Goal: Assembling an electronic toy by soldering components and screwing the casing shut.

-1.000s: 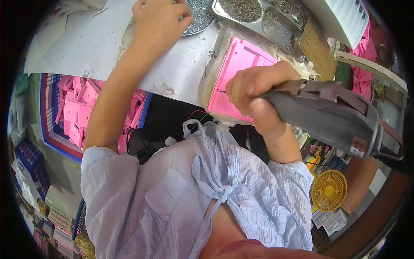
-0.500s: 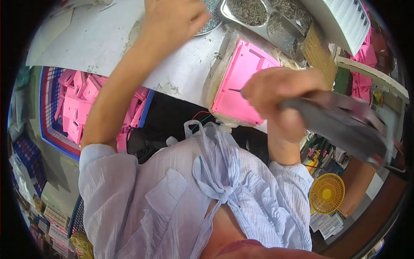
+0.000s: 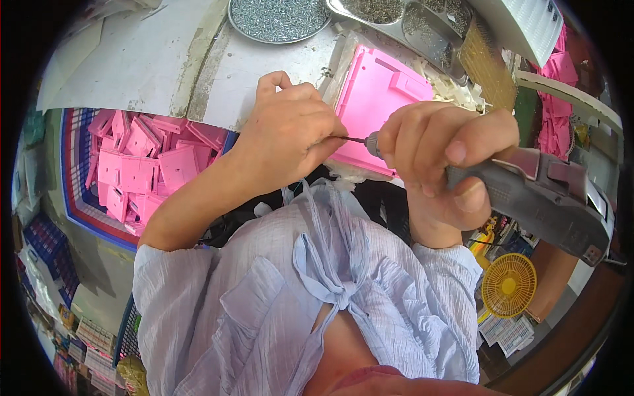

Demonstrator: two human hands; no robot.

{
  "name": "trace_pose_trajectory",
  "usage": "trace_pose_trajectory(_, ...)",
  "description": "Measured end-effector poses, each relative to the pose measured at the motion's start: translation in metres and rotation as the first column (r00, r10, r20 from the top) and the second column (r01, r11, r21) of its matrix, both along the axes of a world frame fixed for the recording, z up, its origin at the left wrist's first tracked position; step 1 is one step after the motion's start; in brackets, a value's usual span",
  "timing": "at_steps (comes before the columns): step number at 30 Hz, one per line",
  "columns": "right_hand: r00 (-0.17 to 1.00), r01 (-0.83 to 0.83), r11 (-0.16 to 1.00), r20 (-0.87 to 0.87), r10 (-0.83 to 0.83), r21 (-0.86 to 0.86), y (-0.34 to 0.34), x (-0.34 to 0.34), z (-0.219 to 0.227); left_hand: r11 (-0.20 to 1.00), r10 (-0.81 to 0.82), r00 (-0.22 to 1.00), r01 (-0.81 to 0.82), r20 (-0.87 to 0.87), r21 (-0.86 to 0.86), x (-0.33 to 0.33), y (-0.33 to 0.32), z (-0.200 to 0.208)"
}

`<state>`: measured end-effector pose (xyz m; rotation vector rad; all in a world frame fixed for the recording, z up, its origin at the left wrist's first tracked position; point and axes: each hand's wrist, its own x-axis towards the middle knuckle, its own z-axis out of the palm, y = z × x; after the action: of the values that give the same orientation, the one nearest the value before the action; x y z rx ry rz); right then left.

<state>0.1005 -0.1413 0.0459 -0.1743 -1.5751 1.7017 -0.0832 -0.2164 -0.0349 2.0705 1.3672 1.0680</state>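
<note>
In my right hand (image 3: 439,155) is a dark grey power screwdriver (image 3: 535,201), held sideways with its thin bit pointing left. My left hand (image 3: 294,129) is pinched at the tip of that bit; whatever lies between thumb and forefinger is hidden. Just beyond both hands, a flat pink plastic panel (image 3: 373,86) with raised ribs rests on clear wrapping on the table. The bit passes over the panel's near left part. A round metal tray (image 3: 279,41) full of small silvery screws sits ahead of my left hand.
A metal compartment tray (image 3: 363,20) holds small metal parts at the back. Small white plastic pieces (image 3: 459,94) lie beside the panel, near brown corrugated cardboard (image 3: 487,56). At left, a blue-rimmed basket (image 3: 64,165) holds many pink parts (image 3: 142,168). A yellow slotted round object (image 3: 508,285) is lower right.
My left hand has come back from the screw tray to the screwdriver's tip, its fingers now pinched there. The screwdriver has steadied, with its bit meeting those fingers.
</note>
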Motion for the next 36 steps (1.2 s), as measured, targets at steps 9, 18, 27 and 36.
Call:
trace_pose_trajectory(9,0.995,0.080,0.997,0.058,-0.079,-0.012,-0.031,-0.001,-0.022,0.966,-0.257,0.947,0.251,-0.194,-0.056,-0.005,-0.003,0.000)
trace_pose_trajectory(18,0.993,0.019,0.955,0.107,-0.053,0.297,-0.034,-0.009,-0.047,0.986,-0.166,0.975,0.159,-0.150,-0.057,0.000,-0.006,-0.006)
trace_pose_trajectory(27,0.923,0.347,0.938,-0.174,-0.343,-0.010,0.010,0.091,0.012,0.981,-0.173,0.978,0.182,-0.117,0.069,0.042,0.023,0.013)
trace_pose_trajectory(36,0.849,0.525,0.846,0.004,-0.528,0.088,0.037,0.114,-0.042,0.983,-0.103,0.888,0.160,-0.448,0.092,0.082,0.040,0.002)
